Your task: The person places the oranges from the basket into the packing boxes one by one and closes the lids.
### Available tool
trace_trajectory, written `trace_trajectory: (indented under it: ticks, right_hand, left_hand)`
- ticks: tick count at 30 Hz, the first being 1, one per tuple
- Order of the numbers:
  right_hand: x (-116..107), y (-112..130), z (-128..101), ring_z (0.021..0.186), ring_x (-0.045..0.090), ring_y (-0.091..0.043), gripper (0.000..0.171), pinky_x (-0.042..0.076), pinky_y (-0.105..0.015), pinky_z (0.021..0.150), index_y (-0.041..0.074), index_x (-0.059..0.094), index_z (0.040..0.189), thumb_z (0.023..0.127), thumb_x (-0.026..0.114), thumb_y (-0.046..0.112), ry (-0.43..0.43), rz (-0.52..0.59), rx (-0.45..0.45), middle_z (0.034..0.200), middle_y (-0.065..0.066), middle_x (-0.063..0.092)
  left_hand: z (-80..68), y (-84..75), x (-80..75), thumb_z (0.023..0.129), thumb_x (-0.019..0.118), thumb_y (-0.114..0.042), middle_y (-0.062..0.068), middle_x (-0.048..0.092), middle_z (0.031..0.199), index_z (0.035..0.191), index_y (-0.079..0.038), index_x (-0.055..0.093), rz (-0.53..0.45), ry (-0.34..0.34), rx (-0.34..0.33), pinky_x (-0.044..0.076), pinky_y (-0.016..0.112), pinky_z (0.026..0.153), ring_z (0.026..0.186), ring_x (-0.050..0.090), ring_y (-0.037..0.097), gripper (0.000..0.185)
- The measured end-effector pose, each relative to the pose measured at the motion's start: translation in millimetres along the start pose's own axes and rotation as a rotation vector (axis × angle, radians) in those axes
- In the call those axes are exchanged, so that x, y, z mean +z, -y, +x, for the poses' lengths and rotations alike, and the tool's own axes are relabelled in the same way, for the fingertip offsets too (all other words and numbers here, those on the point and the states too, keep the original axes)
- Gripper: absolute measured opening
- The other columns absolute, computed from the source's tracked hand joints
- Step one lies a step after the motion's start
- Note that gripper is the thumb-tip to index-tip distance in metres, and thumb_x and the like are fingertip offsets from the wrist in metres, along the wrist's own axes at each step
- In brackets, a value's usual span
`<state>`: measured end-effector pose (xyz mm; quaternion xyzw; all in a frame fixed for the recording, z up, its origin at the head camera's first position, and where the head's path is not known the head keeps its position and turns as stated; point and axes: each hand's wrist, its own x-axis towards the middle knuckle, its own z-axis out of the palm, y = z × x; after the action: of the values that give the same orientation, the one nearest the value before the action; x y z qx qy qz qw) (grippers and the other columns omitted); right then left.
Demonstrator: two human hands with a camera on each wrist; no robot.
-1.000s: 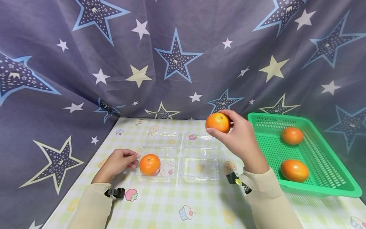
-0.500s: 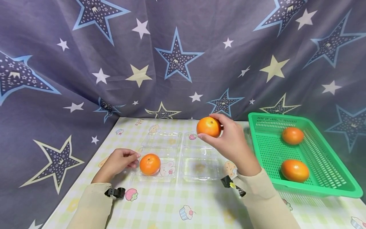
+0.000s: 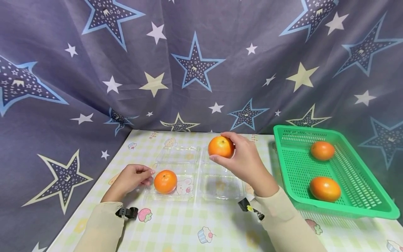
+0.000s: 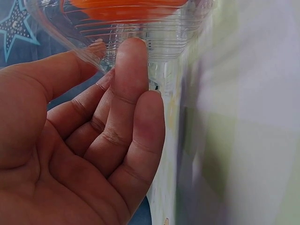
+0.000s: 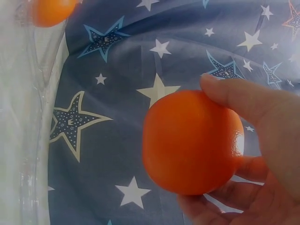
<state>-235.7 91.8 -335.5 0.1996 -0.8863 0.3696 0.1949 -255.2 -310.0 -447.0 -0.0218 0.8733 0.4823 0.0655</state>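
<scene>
My right hand (image 3: 248, 164) holds an orange (image 3: 221, 147) between thumb and fingers, raised over the right rear part of a clear plastic container (image 3: 221, 187) with several compartments. In the right wrist view, that orange (image 5: 192, 143) shows a smooth, shiny skin. A second orange (image 3: 165, 182) sits in the container's near left compartment. At that compartment's left edge is my left hand (image 3: 133, 178). The left wrist view shows its thumb and fingers pinching the clear rim (image 4: 86, 54), with the orange (image 4: 131, 8) just beyond the ridged wall.
A green plastic basket (image 3: 366, 157) stands at the right with a rear orange (image 3: 322, 151) and a front orange (image 3: 325, 189) inside. A checked cloth (image 3: 176, 224) with cartoon prints covers the table. A star-patterned curtain (image 3: 201, 101) hangs behind the table and along its left side.
My right hand has carried its orange leftward and lower, away from the basket and over the container. The left hand and the other oranges stay in place.
</scene>
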Motion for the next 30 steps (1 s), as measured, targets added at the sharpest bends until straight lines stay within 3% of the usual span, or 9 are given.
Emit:
trace_trajectory:
  ticks: [11,30]
  right_hand:
    - [16,0,-1,0.114,0.064,-0.024,0.069,0.056,-0.045,0.092,0.014,0.064,0.133,0.077,0.092,0.044,0.039,0.000,-0.023,0.129,-0.001,0.068]
    - [42,9,-8,0.106,0.065,-0.020,0.064,0.057,-0.040,0.089,0.017,0.065,0.128,0.076,0.093,0.042,0.106,0.004,-0.041,0.123,0.002,0.067]
  left_hand:
    - [2.0,4.0,0.1,0.099,0.072,-0.029,0.011,0.076,0.087,0.113,0.003,0.073,-0.014,0.005,-0.003,0.062,0.032,0.070,0.075,0.073,0.023,0.035]
    - [1.8,0.1,0.0,0.099,0.072,-0.030,0.008,0.076,0.086,0.113,0.003,0.073,0.000,0.001,0.000,0.061,0.031,0.069,0.074,0.072,0.021,0.035]
